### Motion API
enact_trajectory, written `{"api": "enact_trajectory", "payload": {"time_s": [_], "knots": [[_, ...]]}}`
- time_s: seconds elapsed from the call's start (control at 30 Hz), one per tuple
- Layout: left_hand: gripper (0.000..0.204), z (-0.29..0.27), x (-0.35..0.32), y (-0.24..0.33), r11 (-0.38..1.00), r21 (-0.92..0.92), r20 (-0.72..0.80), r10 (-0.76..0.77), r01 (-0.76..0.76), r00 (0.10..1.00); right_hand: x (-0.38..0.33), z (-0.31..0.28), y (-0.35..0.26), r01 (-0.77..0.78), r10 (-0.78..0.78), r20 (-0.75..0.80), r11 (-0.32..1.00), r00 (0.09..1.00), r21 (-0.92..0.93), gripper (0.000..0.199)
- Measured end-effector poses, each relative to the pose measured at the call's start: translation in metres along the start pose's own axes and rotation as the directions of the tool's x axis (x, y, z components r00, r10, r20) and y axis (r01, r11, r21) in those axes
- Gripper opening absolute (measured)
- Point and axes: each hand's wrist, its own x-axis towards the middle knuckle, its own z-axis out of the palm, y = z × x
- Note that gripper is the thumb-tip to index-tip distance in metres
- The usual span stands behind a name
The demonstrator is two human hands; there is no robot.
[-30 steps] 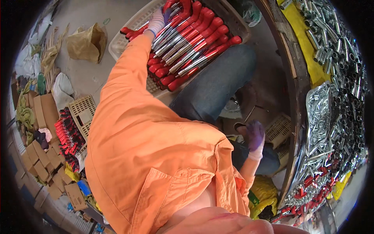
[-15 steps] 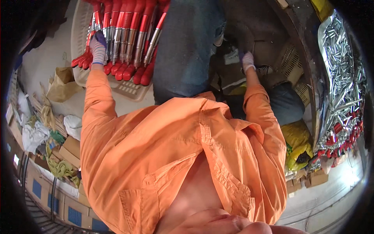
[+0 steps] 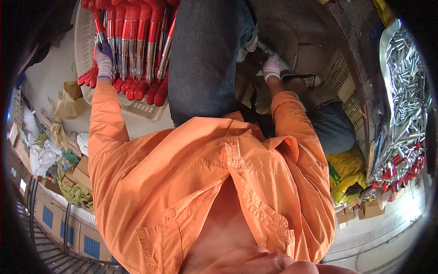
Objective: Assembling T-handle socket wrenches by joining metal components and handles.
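Overhead, the gloved left hand (image 3: pixel 104 57) grips red-handled tools (image 3: pixel 137 50) in a white basket (image 3: pixel 146 109); the right hand (image 3: pixel 272 68) — finger state unclear — hangs near a shoe (image 3: pixel 305 80).

Metal tubes (image 3: pixel 404 77), yellow bag (image 3: pixel 346 171), cardboard boxes (image 3: pixel 80 171).

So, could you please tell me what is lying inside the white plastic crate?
The white plastic crate holds a row of red-handled tools with metal shafts. The gloved left hand rests on them. The crate floor beneath is covered; its far end runs out of view.
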Motion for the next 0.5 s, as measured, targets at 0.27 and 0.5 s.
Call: {"api": "enact_trajectory", "payload": {"time_s": [0.27, 0.5], "knots": [[0.045, 0.024, 0.017, 0.04, 0.955, -0.286, 0.079, -0.052, 0.073, 0.996, 0.016, 0.012, 0.054, 0.134, 0.013, -0.325, 0.894, 0.946, 0.427, 0.038], [0.052, -0.007, 0.015, -0.018, 0.881, -0.446, 0.021, 0.185, -0.156, 0.983, -0.043, -0.046, 0.019, 0.283, -0.186, -0.242, 0.243, 0.952, 0.928, 0.044]]}}
